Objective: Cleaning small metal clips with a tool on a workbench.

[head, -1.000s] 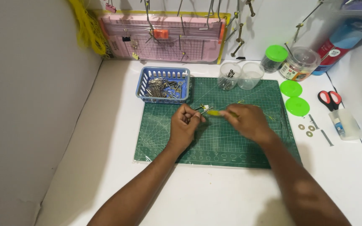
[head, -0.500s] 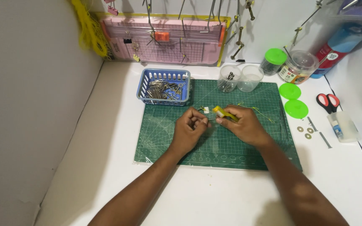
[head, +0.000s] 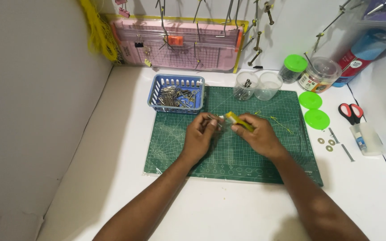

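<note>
Both hands meet over the green cutting mat (head: 246, 156) at mid-surface. The right hand (head: 258, 138) pinches a small yellow tool (head: 239, 121); the left hand (head: 200, 136) closes its grip on a small metal piece, too small to identify. The blue basket (head: 176, 93) behind remains full of metal parts, so much work appears left.

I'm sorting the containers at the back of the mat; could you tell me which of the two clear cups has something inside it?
The left clear cup, nearer the blue basket, holds small metal parts; the right clear cup beside it looks empty.
</note>
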